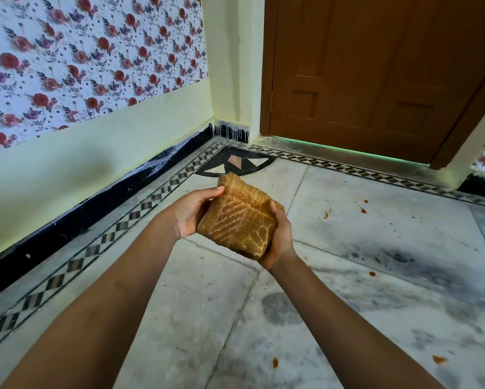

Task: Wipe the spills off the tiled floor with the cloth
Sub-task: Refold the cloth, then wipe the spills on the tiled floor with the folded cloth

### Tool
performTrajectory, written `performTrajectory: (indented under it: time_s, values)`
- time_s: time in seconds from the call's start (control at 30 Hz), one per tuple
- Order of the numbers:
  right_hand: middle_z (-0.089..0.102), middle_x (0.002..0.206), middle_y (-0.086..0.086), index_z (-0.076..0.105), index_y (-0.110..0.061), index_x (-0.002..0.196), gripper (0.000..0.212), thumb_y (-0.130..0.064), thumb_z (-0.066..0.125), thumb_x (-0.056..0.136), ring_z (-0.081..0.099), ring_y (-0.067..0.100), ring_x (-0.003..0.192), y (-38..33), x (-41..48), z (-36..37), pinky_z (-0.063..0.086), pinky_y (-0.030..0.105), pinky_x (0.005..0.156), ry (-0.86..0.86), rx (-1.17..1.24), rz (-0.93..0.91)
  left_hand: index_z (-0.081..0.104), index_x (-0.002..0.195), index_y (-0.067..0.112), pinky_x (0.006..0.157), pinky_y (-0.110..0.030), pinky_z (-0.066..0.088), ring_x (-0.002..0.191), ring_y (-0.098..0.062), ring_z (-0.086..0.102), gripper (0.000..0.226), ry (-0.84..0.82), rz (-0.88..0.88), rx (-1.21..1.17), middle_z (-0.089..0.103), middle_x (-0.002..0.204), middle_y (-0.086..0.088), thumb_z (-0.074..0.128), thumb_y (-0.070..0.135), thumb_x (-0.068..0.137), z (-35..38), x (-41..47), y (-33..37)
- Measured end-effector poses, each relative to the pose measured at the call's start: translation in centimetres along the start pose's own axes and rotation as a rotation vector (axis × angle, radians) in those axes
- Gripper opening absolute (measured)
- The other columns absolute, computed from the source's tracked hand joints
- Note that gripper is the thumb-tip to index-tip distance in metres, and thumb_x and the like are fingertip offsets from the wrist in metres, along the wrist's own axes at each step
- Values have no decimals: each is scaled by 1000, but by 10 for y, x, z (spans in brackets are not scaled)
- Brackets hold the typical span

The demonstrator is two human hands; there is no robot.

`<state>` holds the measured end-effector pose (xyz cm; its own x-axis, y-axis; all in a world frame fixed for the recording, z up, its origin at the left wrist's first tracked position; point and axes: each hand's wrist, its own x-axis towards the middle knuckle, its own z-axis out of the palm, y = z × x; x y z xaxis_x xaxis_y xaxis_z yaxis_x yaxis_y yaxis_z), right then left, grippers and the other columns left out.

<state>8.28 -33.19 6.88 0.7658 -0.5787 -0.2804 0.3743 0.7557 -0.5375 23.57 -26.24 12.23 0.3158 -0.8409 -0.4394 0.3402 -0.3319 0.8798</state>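
A folded mustard-yellow cloth (240, 219) with a pale pattern is held above the floor between both hands. My left hand (192, 210) grips its left side, thumb on the top edge. My right hand (278, 238) cups its right lower corner, thumb on top. Orange-brown spill spots lie on the pale marble floor (390, 237): a cluster (362, 210) at the right near the door, one spot (372, 274) at mid right, and two spots (275, 362) (439, 359) near the bottom.
A floral-papered wall (81, 66) with a black skirting (95, 203) runs along the left. A brown wooden door (376, 74) closes the far side. A black-and-white patterned border (140, 206) edges the floor. Dark smudges (396, 259) mark the tiles at the right.
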Motion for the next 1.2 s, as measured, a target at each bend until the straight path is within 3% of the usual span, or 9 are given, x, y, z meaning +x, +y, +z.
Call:
performTrajectory:
  time_s: [0.17, 0.33, 0.5, 0.6, 0.67, 0.8, 0.93, 1.03, 1.2]
  values:
    - [67, 110, 15, 55, -10, 123, 48, -29, 66, 80, 64, 31, 100, 2, 4, -6, 51, 50, 89, 87, -177, 9, 57, 113, 14, 76, -37, 51, 97, -27, 61, 30, 51, -100, 190, 63, 109, -12, 60, 32, 89, -5, 11, -3]
    - [68, 96, 15, 59, -7, 116, 30, -17, 52, 89, 65, 31, 86, 6, 14, -9, 55, 42, 73, 179, -182, 45, 53, 114, 14, 70, -33, 54, 88, -22, 65, 40, 7, -169, 285, 67, 100, -10, 71, 21, 79, -15, 19, -12]
    - [67, 102, 16, 60, -6, 112, 26, -15, 56, 88, 65, 32, 89, 12, 31, -12, 57, 43, 73, 189, -324, 94, 58, 113, 4, 74, -37, 57, 89, -26, 69, 79, -82, -257, 22, 71, 102, -15, 90, 32, 46, -40, 20, -40]
    - [67, 103, 16, 57, -5, 118, 30, -9, 56, 89, 65, 31, 89, 21, 41, -14, 58, 42, 70, 233, -455, 71, 56, 121, 6, 81, -46, 55, 102, -31, 64, 58, -19, -138, -306, 67, 112, -16, 76, 22, 69, -52, 18, -81]
    - [67, 102, 16, 57, -5, 118, 28, -8, 54, 90, 65, 31, 90, 28, 45, -15, 56, 43, 76, 244, -522, 103, 60, 117, 8, 76, -48, 56, 99, -32, 65, 58, -13, -130, -472, 68, 111, -16, 81, 15, 64, -58, 14, -98]
    - [65, 108, 14, 57, -6, 117, 26, -12, 47, 94, 61, 29, 100, 34, 55, -13, 48, 45, 92, 177, -518, 215, 62, 104, 9, 75, -44, 56, 91, -29, 64, 23, 75, -159, -457, 68, 99, -14, 66, 11, 81, -67, 10, -91]
    - [60, 116, 7, 55, -15, 108, 18, -25, 45, 96, 55, 22, 103, 24, 78, -28, 43, 34, 88, 321, -858, 156, 51, 119, 12, 72, -42, 52, 90, -30, 61, 44, 291, -104, -198, 63, 102, -14, 66, 0, 79, -84, 28, -66]
    - [53, 133, 10, 54, -13, 120, 28, -25, 48, 95, 50, 25, 116, 21, 101, -64, 37, 32, 93, 557, -1251, 18, 47, 127, 19, 91, -47, 47, 105, -32, 54, 61, 520, -22, 129, 56, 115, -12, 69, -3, 74, -106, 58, -54]
    - [19, 156, 10, 17, -8, 148, 60, -31, 39, 98, 19, 24, 143, 41, 131, -131, 17, 35, 114, 395, -2014, -77, 48, 127, 15, 84, -28, 46, 99, -21, 53, 51, 805, 219, 289, 55, 111, -4, 63, -2, 82, -146, 113, -48]
